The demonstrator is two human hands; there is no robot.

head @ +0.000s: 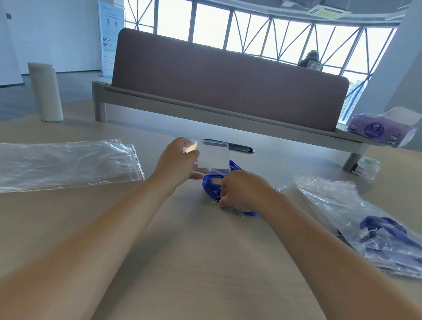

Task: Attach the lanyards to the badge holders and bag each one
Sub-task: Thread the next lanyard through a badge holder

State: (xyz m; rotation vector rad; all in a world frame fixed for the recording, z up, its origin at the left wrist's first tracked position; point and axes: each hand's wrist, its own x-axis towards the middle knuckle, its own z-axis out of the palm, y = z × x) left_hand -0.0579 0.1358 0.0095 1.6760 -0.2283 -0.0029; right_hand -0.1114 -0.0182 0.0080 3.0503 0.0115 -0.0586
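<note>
pouch [212, 157]: clear, flat, rectangular, upright
lanyard [210, 182]: blue strap, bunched on counter [199, 258]
left hand [177, 162]: fingers [198, 176] pinching pouch's edge
right hand [242, 191]: fingers curled round lanyard

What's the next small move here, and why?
Probably bring the end of the blue lanyard up to the clear badge holder: the left hand holds the holder raised, the right hand grips the lanyard just beside it, and they are not visibly joined.
</note>
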